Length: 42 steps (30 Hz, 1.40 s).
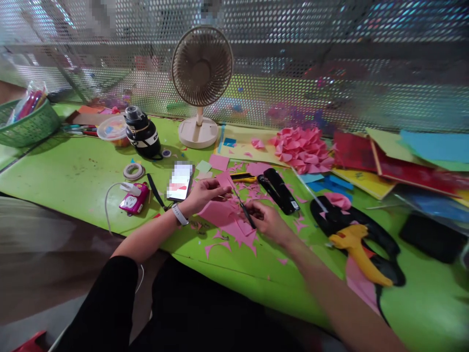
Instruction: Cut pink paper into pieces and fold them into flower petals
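Note:
My right hand (264, 221) is closed round the black handles of a pair of scissors (247, 215), whose blades point up and left toward my left hand. My left hand (210, 191), with a white watch on its wrist, has its fingers pinched at a piece of pink paper (224, 182) beside the blades. Beneath both hands lie a larger pink sheet (220, 215) and several pink scraps. Just beyond them is a yellow cutter (243, 177), with a black stapler (279, 190) to its right.
A fan (202, 68) stands at the back by a perforated metal screen. Left are a phone (180, 181), black bottle (142, 137), tape roll (134, 171) and green basket (27, 124). Right are a pink paper pile (302, 149), coloured sheets and a yellow glue gun (361, 254).

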{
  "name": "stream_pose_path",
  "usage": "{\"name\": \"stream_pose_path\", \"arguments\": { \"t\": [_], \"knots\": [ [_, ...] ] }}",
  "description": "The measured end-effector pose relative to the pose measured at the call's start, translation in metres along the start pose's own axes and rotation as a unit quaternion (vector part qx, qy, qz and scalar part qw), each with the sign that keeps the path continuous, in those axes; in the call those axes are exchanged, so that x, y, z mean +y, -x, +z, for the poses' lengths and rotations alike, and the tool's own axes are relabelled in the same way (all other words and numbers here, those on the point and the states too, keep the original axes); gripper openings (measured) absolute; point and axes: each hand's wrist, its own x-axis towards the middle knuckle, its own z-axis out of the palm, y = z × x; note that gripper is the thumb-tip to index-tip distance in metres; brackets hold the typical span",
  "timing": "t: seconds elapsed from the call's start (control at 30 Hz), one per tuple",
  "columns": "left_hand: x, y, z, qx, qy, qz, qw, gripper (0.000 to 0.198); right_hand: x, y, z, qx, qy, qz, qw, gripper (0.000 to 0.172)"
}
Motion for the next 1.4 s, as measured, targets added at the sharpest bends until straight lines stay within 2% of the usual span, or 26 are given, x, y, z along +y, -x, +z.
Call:
{"name": "stream_pose_path", "arguments": {
  "t": [0.6, 1.07, 1.27, 1.4],
  "knots": [
    [-0.004, -0.002, -0.002, -0.020, 0.011, 0.004, 1.000, 0.052, -0.014, 0.004, 0.003, -0.006, -0.016, 0.011, 1.000, 0.039],
    [-0.007, -0.005, -0.006, -0.014, 0.015, 0.002, 1.000, 0.050, -0.006, 0.004, 0.003, -0.007, -0.011, 0.016, 1.000, 0.047],
    [0.001, -0.001, -0.007, -0.021, -0.013, -0.004, 1.000, 0.051, -0.008, 0.002, 0.003, 0.001, -0.008, 0.018, 1.000, 0.049],
    [0.005, 0.000, -0.009, 0.002, -0.001, 0.009, 1.000, 0.047, -0.011, 0.001, 0.003, 0.011, -0.029, 0.020, 0.999, 0.050]
  ]
}}
